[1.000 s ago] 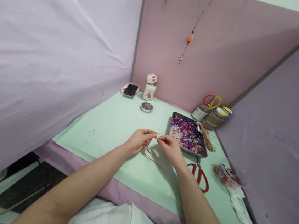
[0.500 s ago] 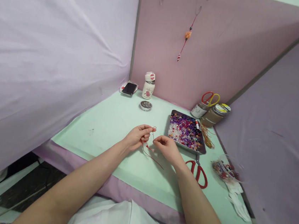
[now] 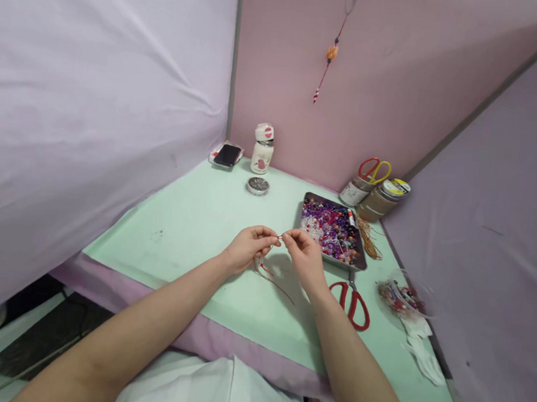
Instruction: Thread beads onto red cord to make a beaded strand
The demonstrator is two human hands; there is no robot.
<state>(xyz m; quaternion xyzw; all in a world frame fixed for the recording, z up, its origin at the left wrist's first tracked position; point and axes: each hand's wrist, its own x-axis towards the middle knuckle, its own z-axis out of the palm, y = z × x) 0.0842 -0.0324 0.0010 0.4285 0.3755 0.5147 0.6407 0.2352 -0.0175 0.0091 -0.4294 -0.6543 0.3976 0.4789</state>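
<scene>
Centre frame: left hand and right hand both pinch a thin red cord at their fingertips, apparently a fine-handling step, its tail trailing on the table beside the bead tray.

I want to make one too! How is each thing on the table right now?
left hand: pinched shut on the red cord.
right hand: pinched shut on the same cord, close to the left.
red cord: one end held up, the rest trailing on the table.
bead tray: flat, full of beads.
red scissors: lying flat, closed.
phone: flat, screen dark.
bottle: upright, lid on.
yellow-and-red scissors: handles-up in a cup.
</scene>
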